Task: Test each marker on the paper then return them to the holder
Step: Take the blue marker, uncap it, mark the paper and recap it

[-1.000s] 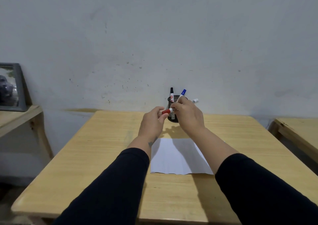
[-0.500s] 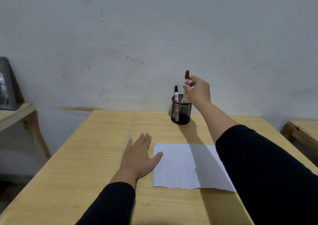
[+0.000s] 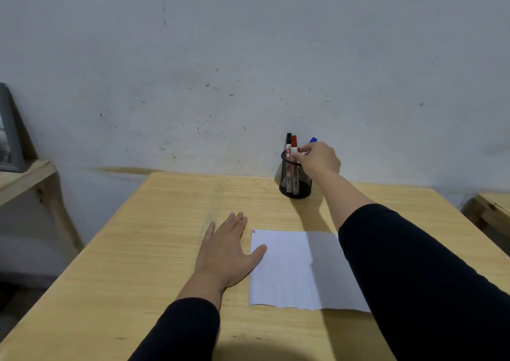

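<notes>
Head view: right hand over holder, fingertips pinched on red marker, marker upright inside holder. Black marker just beside it, also upright in holder; blue cap peeking behind the knuckles. Holder at far side of worktop, near wall. Left hand flat, fingers spread, released, palm down on worktop, thumb touching left edge of paper. Paper near front, small red marks at far left corner. Dark sleeves on both arms.
</notes>
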A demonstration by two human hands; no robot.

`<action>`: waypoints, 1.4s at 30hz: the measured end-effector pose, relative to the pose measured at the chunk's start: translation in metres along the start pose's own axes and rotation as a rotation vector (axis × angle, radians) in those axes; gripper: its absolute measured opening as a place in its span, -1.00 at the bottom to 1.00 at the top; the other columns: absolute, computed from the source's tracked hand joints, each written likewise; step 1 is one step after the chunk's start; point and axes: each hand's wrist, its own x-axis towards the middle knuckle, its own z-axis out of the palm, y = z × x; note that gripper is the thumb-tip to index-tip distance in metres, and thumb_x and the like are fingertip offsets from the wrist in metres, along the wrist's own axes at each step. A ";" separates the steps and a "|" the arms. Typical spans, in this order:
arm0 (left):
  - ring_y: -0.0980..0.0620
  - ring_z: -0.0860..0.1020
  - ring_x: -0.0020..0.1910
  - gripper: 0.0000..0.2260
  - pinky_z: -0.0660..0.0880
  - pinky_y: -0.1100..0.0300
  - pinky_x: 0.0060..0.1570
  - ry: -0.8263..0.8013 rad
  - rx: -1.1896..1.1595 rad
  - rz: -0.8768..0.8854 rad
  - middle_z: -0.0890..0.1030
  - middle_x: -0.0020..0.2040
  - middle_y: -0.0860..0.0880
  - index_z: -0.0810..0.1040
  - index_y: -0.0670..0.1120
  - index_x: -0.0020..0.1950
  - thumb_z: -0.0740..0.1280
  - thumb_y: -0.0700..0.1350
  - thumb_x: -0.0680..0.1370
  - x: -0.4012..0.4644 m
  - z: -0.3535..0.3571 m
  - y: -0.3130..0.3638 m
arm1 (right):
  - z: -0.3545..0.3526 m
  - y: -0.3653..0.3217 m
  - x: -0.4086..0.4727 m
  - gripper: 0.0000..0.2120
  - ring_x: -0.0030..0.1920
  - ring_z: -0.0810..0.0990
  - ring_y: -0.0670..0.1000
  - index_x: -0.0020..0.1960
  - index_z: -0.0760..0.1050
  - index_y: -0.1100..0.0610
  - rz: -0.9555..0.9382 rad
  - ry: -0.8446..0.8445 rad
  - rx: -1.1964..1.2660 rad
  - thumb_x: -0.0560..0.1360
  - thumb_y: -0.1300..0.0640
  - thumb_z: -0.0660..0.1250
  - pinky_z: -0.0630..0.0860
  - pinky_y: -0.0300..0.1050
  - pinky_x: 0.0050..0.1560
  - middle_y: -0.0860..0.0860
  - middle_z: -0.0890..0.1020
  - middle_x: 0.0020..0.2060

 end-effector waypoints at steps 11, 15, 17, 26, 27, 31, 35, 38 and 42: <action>0.24 -0.06 0.53 -0.28 -0.17 0.04 0.53 0.013 -0.016 -0.007 0.04 0.57 0.16 0.08 0.02 0.55 0.13 0.32 0.48 0.002 0.002 -0.002 | 0.012 0.007 0.024 -0.65 0.15 0.53 0.16 0.11 0.60 0.08 0.321 0.019 0.201 0.44 -0.11 0.34 0.46 0.01 0.05 0.09 0.61 0.12; 0.24 -0.07 0.53 -0.27 -0.16 0.02 0.53 0.013 -0.019 -0.009 0.03 0.57 0.17 0.08 0.02 0.55 0.13 0.33 0.47 0.002 0.003 -0.002 | 0.015 0.007 0.024 -0.75 0.10 0.58 0.13 0.10 0.61 0.03 0.333 0.029 0.326 0.45 -0.02 0.40 0.54 0.04 0.10 0.04 0.65 0.05; 0.24 -0.07 0.53 -0.27 -0.16 0.02 0.53 0.009 -0.017 -0.006 0.03 0.57 0.16 0.07 0.01 0.55 0.13 0.32 0.47 0.002 0.003 -0.002 | 0.015 0.007 0.025 -0.72 0.13 0.57 0.13 0.15 0.60 0.03 0.331 0.040 0.372 0.45 0.05 0.42 0.53 0.08 0.18 0.04 0.65 0.07; 0.21 -0.05 0.53 -0.28 -0.15 0.02 0.53 0.012 -0.002 -0.007 0.05 0.57 0.15 0.08 0.02 0.55 0.13 0.32 0.47 0.002 0.001 0.001 | -0.018 -0.008 0.030 -0.73 0.07 0.63 0.04 0.22 0.56 0.16 0.228 0.257 0.653 0.53 0.13 0.35 0.55 -0.13 0.08 0.07 0.64 0.16; 0.21 -0.05 0.53 -0.28 -0.15 0.02 0.53 0.007 0.001 -0.009 0.05 0.57 0.15 0.08 0.02 0.55 0.13 0.32 0.47 0.002 0.000 0.001 | -0.028 -0.014 0.029 -0.72 0.09 0.62 0.03 0.22 0.55 0.17 0.192 0.278 0.658 0.54 0.13 0.34 0.55 -0.12 0.12 0.07 0.64 0.16; 0.21 -0.05 0.53 -0.28 -0.16 0.03 0.53 -0.007 0.000 -0.008 0.04 0.57 0.15 0.07 0.01 0.55 0.12 0.31 0.48 -0.001 -0.001 0.003 | -0.064 -0.033 0.016 -0.73 -0.02 0.61 -0.02 0.22 0.56 0.16 0.061 0.297 0.700 0.55 0.13 0.31 0.57 -0.16 0.05 0.07 0.66 0.07; 0.19 -0.04 0.54 -0.28 -0.16 0.04 0.52 -0.029 0.000 -0.003 0.03 0.57 0.13 0.05 0.01 0.55 0.11 0.33 0.49 -0.001 -0.003 0.002 | -0.078 -0.036 -0.011 -0.74 -0.20 0.60 -0.01 0.21 0.56 0.17 -0.002 0.198 0.739 0.56 0.12 0.29 0.54 -0.18 -0.17 0.07 0.65 -0.10; 0.13 0.02 0.54 -0.28 -0.11 0.04 0.52 -0.027 -0.063 -0.017 0.09 0.57 0.09 0.05 -0.02 0.55 0.11 0.33 0.51 -0.001 -0.009 0.008 | -0.077 -0.028 -0.037 -0.74 -0.25 0.58 -0.08 0.21 0.58 0.15 -0.016 0.126 0.759 0.57 0.11 0.29 0.58 -0.08 -0.08 0.03 0.65 -0.07; 0.00 0.36 0.40 -0.51 0.26 0.09 0.36 0.351 -0.059 0.172 0.35 0.46 0.01 0.22 -0.03 0.49 0.20 0.05 0.60 0.018 -0.043 0.040 | -0.069 -0.013 -0.075 -0.75 -0.14 0.57 -0.09 0.18 0.63 0.13 -0.064 -0.006 0.694 0.54 0.11 0.33 0.46 -0.22 -0.09 -0.05 0.64 -0.11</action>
